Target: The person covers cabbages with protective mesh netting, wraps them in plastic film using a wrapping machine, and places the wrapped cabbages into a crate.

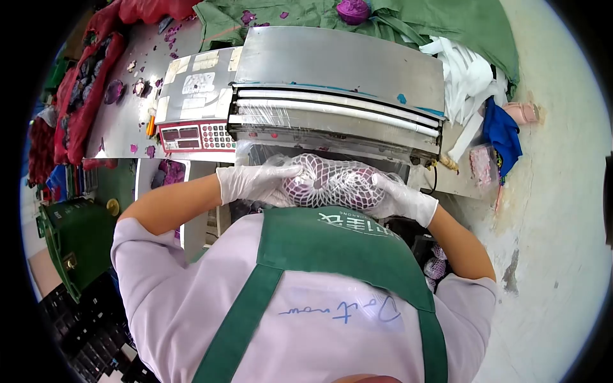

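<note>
Two purple cabbages (pixel 332 182) in white foam netting lie side by side in front of my apron, wrapped in clear plastic film. My left hand (pixel 258 183), in a thin white glove, grips their left end with the thumb over the top. Around the right end is my right hand (pixel 403 199), gloved the same way, its fingers pressed on the film. The undersides of both hands are hidden. Just beyond the cabbages stands a metal film-wrapping machine (pixel 338 60) with white rollers (pixel 338 105); clear film hangs near its front edge.
Left of the machine sits a scale with a red keypad (pixel 198 136). Red mesh bags (pixel 89 96) and purple leaf scraps lie farther left. A loose purple cabbage (pixel 353 11) rests on green cloth (pixel 440 19) behind. White foam nets (pixel 460 76) and a blue cloth (pixel 501 137) are at right.
</note>
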### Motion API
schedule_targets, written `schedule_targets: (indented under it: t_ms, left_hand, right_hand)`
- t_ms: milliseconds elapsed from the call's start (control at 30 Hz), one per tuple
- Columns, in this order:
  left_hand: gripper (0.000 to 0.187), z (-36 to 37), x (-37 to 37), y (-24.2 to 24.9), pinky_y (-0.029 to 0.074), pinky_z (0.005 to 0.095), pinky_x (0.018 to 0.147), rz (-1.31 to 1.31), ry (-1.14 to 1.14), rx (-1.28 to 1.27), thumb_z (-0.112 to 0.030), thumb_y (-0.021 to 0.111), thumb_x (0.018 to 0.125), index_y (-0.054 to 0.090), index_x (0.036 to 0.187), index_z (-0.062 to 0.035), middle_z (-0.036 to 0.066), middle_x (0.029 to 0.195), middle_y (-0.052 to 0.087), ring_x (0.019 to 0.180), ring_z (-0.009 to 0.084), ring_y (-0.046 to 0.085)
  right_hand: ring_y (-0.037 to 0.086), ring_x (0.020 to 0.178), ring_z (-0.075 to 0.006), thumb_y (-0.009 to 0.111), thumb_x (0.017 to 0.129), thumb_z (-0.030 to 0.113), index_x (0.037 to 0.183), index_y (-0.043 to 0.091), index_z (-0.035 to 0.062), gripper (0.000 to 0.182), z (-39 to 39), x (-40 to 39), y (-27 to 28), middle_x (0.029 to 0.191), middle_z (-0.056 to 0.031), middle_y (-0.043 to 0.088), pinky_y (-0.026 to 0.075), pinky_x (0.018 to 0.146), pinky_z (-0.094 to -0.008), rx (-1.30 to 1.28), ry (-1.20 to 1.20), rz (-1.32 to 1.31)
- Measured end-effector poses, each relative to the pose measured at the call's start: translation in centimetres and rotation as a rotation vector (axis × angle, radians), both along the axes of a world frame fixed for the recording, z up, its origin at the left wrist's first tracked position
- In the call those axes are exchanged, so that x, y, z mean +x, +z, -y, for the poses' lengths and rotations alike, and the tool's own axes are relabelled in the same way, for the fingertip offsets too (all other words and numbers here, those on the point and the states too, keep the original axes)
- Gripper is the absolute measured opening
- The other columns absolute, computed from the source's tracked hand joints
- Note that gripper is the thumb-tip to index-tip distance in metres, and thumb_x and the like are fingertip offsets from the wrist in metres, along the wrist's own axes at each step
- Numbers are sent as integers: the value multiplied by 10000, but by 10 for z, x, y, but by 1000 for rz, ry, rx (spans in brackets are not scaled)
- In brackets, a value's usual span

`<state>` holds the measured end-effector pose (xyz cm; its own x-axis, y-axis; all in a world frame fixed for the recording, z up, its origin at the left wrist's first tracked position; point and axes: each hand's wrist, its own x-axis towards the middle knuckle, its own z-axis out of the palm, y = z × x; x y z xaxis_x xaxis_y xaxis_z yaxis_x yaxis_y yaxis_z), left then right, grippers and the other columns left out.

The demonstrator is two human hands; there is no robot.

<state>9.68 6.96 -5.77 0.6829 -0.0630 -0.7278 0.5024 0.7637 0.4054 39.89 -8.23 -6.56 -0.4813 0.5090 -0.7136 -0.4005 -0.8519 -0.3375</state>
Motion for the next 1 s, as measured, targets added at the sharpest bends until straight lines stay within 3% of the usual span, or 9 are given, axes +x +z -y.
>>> schedule_targets:
  t_ms: [133,200,333,433,533,600,800,900,1000]
  left_hand:
    - [637,10,-42,3,555,309,871,-20,97,-19,-522,484,960,455,1325,-2,156,1041,672,1044,230,643]
    - [531,34,-68,27,504,309,940,-115,337,431,-442,494,982,577,1205,34,143,1101,668,1047,205,637]
    - [196,79,-71,7,467,218,714,-171,388,923,-191,637,929,663,957,2,15,824,648,764,57,565]
    - [262,86,-37,12,380,217,589,28,753,1000,-280,513,1003,562,876,-56,-29,709,536,628,48,443]
    - [269,78,-18,24,309,211,523,78,1066,747,-321,498,1004,541,852,-103,-61,664,493,568,34,379]
    - [200,67,-47,2,306,210,432,346,1153,-36,-222,463,1000,564,868,-111,-53,585,479,429,66,349]
    - [280,135,-89,-27,311,230,388,-372,1395,-211,-241,479,995,512,759,-95,-12,643,496,439,110,389]
    - [208,188,-123,-177,470,342,604,-524,1019,88,-262,551,936,598,855,-76,31,777,595,640,164,535]
    - [352,197,-71,-181,506,318,855,-422,144,824,-282,668,843,655,1075,-17,120,1044,691,924,177,640]
  right_hand:
    - [471,1281,-319,565,910,531,1459,276,32,797,41,8,-22,1414,-251,414,394,1076,-435,75,-102,-136]
    - [509,1246,-311,478,954,532,1427,328,-3,730,64,8,-12,1369,-228,479,418,1054,-430,-22,-416,-145]
    - [631,937,-161,504,991,313,1091,582,-23,359,109,-18,2,1035,-107,658,495,846,-296,504,-203,901]
    - [595,706,-121,559,970,246,983,605,-4,254,112,-21,-7,819,-37,638,506,678,-266,716,-66,1227]
    - [447,476,-35,457,1019,265,719,547,91,358,80,-34,45,589,30,480,402,442,-196,302,-592,940]
    - [363,395,-70,373,1041,339,688,458,128,420,106,7,14,516,31,398,320,392,-217,152,-686,214]
    - [251,320,-69,410,1016,378,611,435,173,454,196,26,-51,465,54,284,208,309,-204,-356,-646,-173]
    - [520,546,-127,425,1009,370,939,583,128,298,200,-1,-123,674,-20,534,435,497,-242,16,-275,497]
    - [528,666,-136,456,994,356,994,579,111,274,162,-60,-124,780,-34,549,439,597,-257,277,-133,434]
